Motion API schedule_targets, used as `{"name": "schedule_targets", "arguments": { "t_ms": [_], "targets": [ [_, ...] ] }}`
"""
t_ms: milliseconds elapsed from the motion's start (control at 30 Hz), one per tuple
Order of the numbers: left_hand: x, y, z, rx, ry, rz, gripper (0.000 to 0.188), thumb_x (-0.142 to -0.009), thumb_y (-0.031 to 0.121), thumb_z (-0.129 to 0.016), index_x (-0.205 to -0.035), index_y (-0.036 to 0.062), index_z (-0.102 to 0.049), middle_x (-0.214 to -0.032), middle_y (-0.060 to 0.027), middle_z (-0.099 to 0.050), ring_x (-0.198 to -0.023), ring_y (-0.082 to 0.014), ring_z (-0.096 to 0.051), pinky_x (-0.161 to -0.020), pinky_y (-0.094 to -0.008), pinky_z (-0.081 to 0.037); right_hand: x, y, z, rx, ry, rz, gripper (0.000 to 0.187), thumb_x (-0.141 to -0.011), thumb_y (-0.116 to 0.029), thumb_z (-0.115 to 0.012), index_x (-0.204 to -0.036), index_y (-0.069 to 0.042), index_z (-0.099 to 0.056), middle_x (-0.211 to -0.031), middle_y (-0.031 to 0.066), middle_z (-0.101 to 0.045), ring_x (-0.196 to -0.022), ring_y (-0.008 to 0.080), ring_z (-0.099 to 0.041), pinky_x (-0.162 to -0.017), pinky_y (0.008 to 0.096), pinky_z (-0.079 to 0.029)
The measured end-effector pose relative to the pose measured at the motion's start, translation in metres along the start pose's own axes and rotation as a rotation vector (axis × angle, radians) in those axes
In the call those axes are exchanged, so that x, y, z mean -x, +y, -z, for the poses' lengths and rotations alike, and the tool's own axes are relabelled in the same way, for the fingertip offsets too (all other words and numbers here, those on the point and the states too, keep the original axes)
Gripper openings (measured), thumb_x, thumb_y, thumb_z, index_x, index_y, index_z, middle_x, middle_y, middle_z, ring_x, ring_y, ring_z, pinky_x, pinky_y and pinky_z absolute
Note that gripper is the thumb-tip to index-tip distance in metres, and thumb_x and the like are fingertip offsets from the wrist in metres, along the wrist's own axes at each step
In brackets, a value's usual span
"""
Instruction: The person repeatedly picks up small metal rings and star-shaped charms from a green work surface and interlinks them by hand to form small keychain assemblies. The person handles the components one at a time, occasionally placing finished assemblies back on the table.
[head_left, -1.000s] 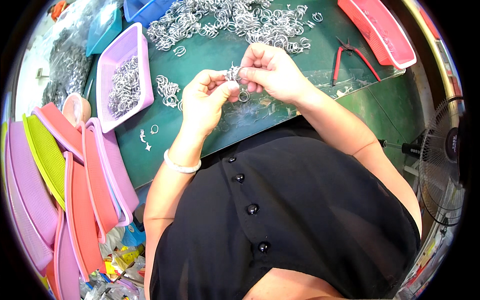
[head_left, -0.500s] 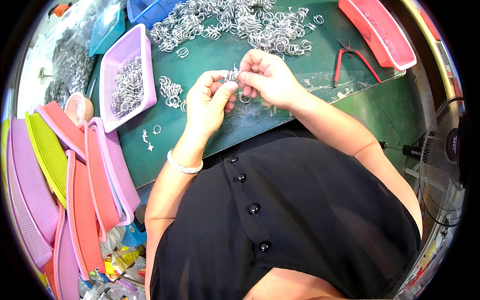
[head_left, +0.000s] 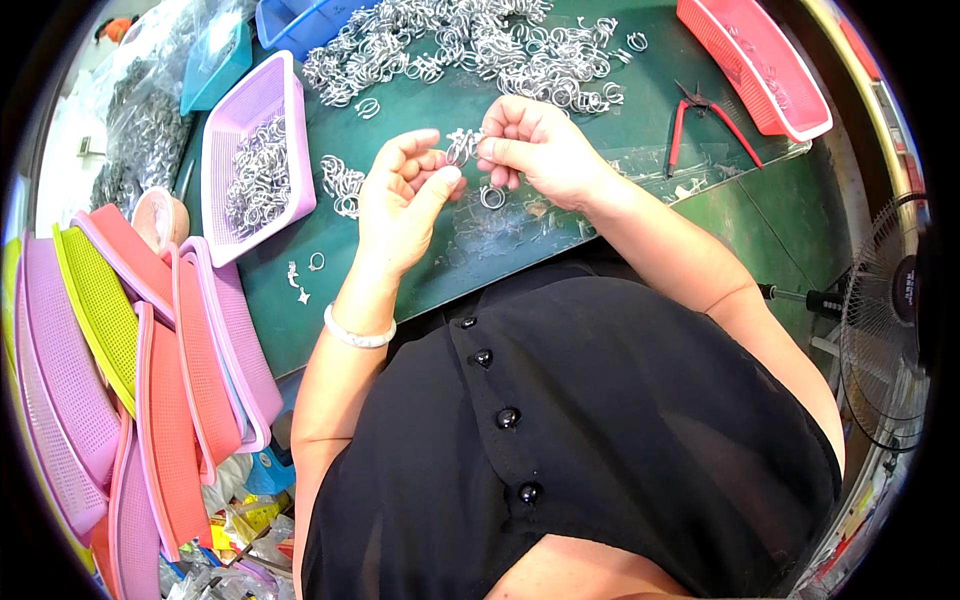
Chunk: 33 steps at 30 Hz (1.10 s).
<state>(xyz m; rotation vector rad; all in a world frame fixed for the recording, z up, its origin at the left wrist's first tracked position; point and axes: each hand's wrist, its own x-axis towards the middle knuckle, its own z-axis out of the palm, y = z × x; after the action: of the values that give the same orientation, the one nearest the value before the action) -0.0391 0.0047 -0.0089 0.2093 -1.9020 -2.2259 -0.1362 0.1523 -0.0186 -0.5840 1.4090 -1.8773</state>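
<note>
Rightward, pale lettering [head_left: 909, 287] marks the fan [head_left: 904, 310]; the right hand [head_left: 538, 150] pinches rings [head_left: 463, 147].

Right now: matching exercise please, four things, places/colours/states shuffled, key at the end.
Things:
1. Right hand
2. Pliers
3. Bracelet
4. Fan

Places, colours, states:
A. White, worn
B. Off the table, at the picture's right
C. Pinching silver rings
D. Lying on the table, red handles spread

Pairs: 1-C, 2-D, 3-A, 4-B
</note>
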Motion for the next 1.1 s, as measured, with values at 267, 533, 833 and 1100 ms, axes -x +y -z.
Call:
{"name": "schedule_targets", "arguments": {
  "t_ms": [267, 533, 833, 1100],
  "targets": [
    [0.001, 0.001, 0.007, -0.676, -0.006, -0.486, 0.006, -0.074, -0.002, -0.062, -0.076, -0.0007, -0.056, -0.079, -0.0070, -0.056, -0.066, -0.0126, -0.056, -0.058, -0.0224, -0.046, 0.002, -0.007, -0.002, 0.015, -0.056, -0.112, 0.004, -0.083, -0.004, -0.055, -0.082, -0.002, -0.052, -0.067, 0.0043, -0.059, -0.052, 0.0074, -0.054, -0.044, 0.0179, -0.041],
    [-0.005, 0.005, 0.015, -0.916, 0.039, -0.720, 0.009, -0.073, -0.001, -0.063, -0.076, 0.0012, -0.055, -0.076, -0.0105, -0.054, -0.060, -0.0231, -0.053, -0.050, -0.0300, -0.043, -0.001, -0.008, -0.009, 0.113, -0.021, -0.075, 0.005, -0.083, -0.005, -0.056, -0.081, -0.003, -0.051, -0.067, 0.0045, -0.059, -0.051, 0.0079, -0.055, -0.043, 0.0185, -0.042],
    [-0.003, -0.001, 0.012, -0.861, 0.134, -0.816, 0.010, -0.074, 0.000, -0.064, -0.077, 0.0008, -0.054, -0.076, -0.0106, -0.054, -0.065, -0.0230, -0.053, -0.057, -0.0288, -0.043, 0.000, -0.004, -0.011, -0.320, -0.078, -0.208, 0.010, -0.083, -0.008, -0.059, -0.081, -0.003, -0.051, -0.067, 0.0073, -0.060, -0.051, 0.0117, -0.057, -0.041, 0.0206, -0.044],
    [-0.005, -0.001, 0.016, -0.851, 0.126, -0.801, 0.009, -0.079, 0.001, -0.059, -0.076, 0.0010, -0.050, -0.074, -0.0098, -0.052, -0.067, -0.0231, -0.051, -0.061, -0.0297, -0.041, 0.000, -0.003, -0.017, 0.203, 0.049, 0.076, 0.010, -0.085, -0.012, -0.057, -0.086, -0.002, -0.054, -0.073, 0.0022, -0.058, -0.060, 0.0067, -0.054, -0.050, 0.0193, -0.044]
  ]
}}
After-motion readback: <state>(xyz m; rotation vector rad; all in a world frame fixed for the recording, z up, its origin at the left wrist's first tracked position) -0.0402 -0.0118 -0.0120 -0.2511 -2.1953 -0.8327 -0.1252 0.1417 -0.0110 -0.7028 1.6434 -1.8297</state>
